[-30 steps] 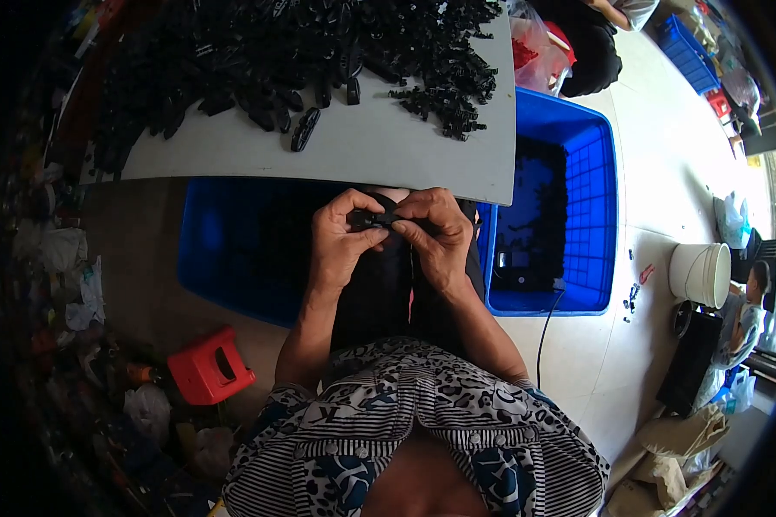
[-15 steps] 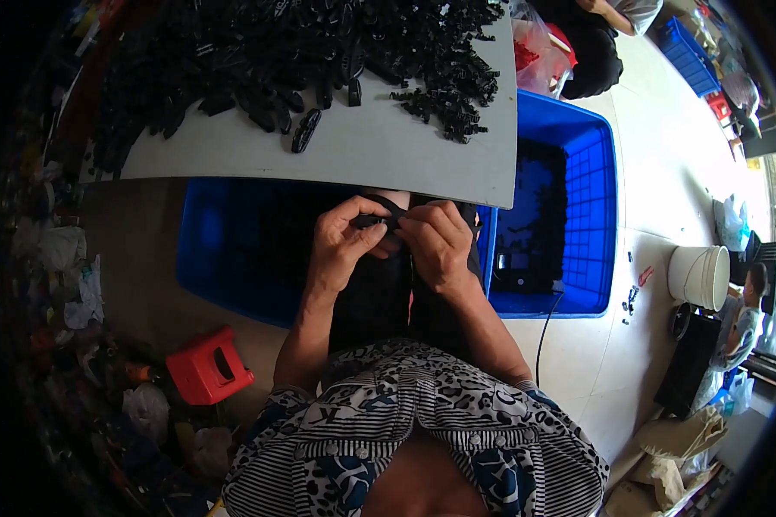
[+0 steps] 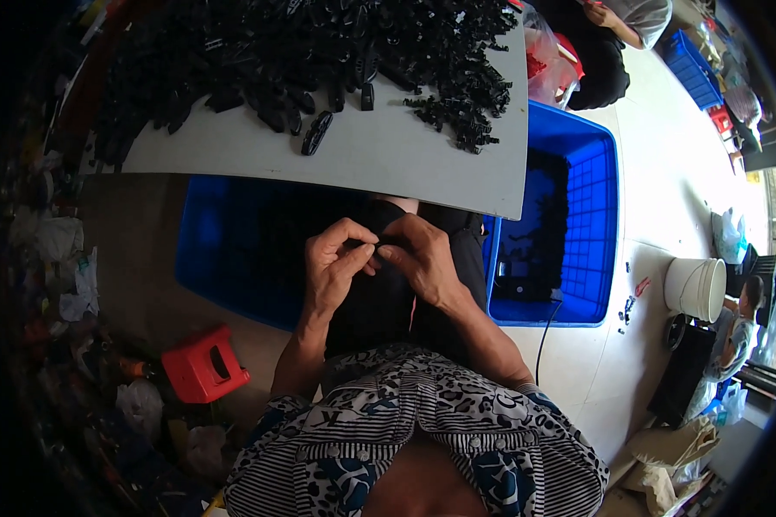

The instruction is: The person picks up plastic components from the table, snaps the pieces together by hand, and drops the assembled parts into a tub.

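Head view shows the left hand and the right hand meeting fingertip to fingertip over the lap. Thumb and forefinger of each hand pinch a small black piece between them; most of it is hidden by the fingers, and its outline blends into the black trousers below, so its exact shape cannot be told. The piece is just short of the near edge of a pale table, below its level or about even with it, which is hard to judge.

On the table lies a wide pile of black clips, with one black clip tilted near the front edge. To its right spreads a heap of small jagged black parts.

Under the table to the left sits a blue bin, its inside dark. A second blue bin with a gridded wall stands to the right, dark stuff inside, and a thin black cable hangs over its front rim. A red plastic container lies on the floor at the left. Farther right are a white bucket and brown sacks. At the top right, a co-worker's hand shows near a clear bag holding red things.
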`<state>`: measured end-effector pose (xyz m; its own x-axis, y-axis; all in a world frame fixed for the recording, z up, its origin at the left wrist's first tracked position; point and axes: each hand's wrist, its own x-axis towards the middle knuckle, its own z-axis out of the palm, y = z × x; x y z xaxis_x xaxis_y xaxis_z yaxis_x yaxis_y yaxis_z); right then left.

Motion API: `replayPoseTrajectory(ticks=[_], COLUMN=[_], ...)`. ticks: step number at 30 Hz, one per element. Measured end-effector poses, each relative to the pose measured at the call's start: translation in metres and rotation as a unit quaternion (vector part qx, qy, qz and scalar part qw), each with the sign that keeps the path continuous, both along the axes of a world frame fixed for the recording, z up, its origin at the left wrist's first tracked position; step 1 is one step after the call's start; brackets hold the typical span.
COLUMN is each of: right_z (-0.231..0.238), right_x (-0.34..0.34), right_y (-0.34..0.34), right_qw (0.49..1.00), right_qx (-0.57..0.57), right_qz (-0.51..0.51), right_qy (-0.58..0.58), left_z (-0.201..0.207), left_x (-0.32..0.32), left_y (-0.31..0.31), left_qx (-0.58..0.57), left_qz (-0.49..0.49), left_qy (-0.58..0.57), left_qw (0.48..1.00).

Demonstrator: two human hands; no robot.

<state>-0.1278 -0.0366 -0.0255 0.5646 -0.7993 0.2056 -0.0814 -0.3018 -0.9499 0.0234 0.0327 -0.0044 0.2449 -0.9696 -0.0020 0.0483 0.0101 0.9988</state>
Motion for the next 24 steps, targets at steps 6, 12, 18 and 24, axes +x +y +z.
replayPoseTrajectory(ticks=[6,12,18,24], right_z=[-0.011,0.019,0.010,0.014], right_x=[0.015,0.014,0.033,0.030], right_y=[0.007,-0.069,-0.126,-0.121], right_qw=[0.998,0.935,0.850,0.873], right_qx=[-0.032,-0.231,-0.280,-0.295], right_qz=[0.004,-0.232,-0.300,-0.266], right_qy=[0.045,0.135,0.330,0.281], left_z=[-0.012,-0.027,-0.011,-0.020], left_x=[0.022,0.060,0.057,0.065], left_y=[0.013,0.012,-0.057,-0.092], left_qx=[0.035,0.169,0.060,0.045], left_qz=[-0.007,0.115,0.253,0.255], left_qy=[0.014,-0.497,-0.527,-0.559], left_qw=[0.999,0.843,0.809,0.788])
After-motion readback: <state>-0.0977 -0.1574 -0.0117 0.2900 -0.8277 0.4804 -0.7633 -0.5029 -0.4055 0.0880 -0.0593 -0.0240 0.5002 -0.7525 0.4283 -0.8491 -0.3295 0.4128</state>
